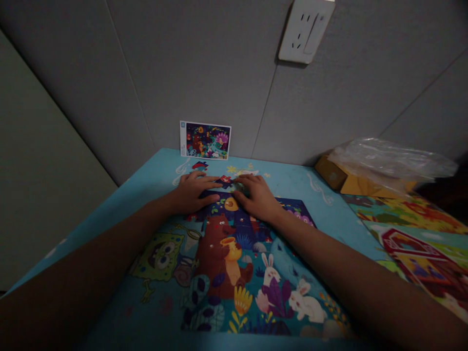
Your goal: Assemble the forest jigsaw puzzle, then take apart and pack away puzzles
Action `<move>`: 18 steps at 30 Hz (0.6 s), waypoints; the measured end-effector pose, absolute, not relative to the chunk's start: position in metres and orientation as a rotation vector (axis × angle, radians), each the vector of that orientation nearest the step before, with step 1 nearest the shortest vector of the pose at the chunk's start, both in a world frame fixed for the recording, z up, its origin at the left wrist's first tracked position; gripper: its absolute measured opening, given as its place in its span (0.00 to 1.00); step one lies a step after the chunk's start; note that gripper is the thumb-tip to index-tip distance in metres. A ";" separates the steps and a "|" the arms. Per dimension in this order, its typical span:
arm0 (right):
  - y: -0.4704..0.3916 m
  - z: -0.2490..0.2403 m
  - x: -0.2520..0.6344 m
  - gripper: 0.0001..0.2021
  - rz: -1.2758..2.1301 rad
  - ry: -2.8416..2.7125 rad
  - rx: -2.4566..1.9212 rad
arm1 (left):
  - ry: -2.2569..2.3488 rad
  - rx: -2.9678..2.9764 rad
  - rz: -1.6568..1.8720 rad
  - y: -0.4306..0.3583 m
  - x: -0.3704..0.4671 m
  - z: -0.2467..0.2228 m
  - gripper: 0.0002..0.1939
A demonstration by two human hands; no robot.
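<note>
A mostly assembled jigsaw puzzle lies on the table, showing a brown bear with a honey pot and white rabbits. Just beyond its far edge, a loose puzzle piece in dark blue and red sits between my hands. My left hand rests palm down with fingers stretched toward that piece, thumb over the puzzle's far edge. From the other side, my right hand reaches in, fingers slightly bent and thumb apart, fingertips close to the piece; contact is unclear. Another loose piece lies beyond my left hand.
A picture card of the puzzle scene leans against the grey wall. To the right are a cardboard box, clear plastic wrapping and another colourful picture sheet. The blue tablecloth has cartoon prints. A socket is above.
</note>
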State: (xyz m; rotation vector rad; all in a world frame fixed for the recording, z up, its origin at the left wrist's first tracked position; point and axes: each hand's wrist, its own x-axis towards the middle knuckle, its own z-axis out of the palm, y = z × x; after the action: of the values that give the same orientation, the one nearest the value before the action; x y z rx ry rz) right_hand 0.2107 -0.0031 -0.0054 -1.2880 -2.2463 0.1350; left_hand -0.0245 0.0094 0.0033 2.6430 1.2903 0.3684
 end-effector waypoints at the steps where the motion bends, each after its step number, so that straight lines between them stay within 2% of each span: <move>1: -0.003 -0.006 0.210 0.18 0.148 -2.280 -1.296 | 1.272 2.636 0.382 0.009 -0.024 0.004 0.24; 4: -0.005 -0.006 0.209 0.21 0.189 -2.326 -1.320 | 1.196 2.635 0.437 0.007 -0.020 0.005 0.21; 11: -0.004 -0.003 0.210 0.19 0.271 -2.263 -1.318 | 1.093 2.636 0.488 0.004 -0.018 0.004 0.21; 18: 0.008 -0.012 0.215 0.22 0.471 -2.067 -1.270 | 1.089 2.602 0.499 0.003 -0.018 0.004 0.21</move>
State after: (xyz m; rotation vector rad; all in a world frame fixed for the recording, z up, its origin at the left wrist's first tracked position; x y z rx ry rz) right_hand 0.2149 0.0083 -0.0124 -1.2699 -2.0666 0.4713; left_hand -0.0177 0.0030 0.0037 2.6019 1.0886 0.4988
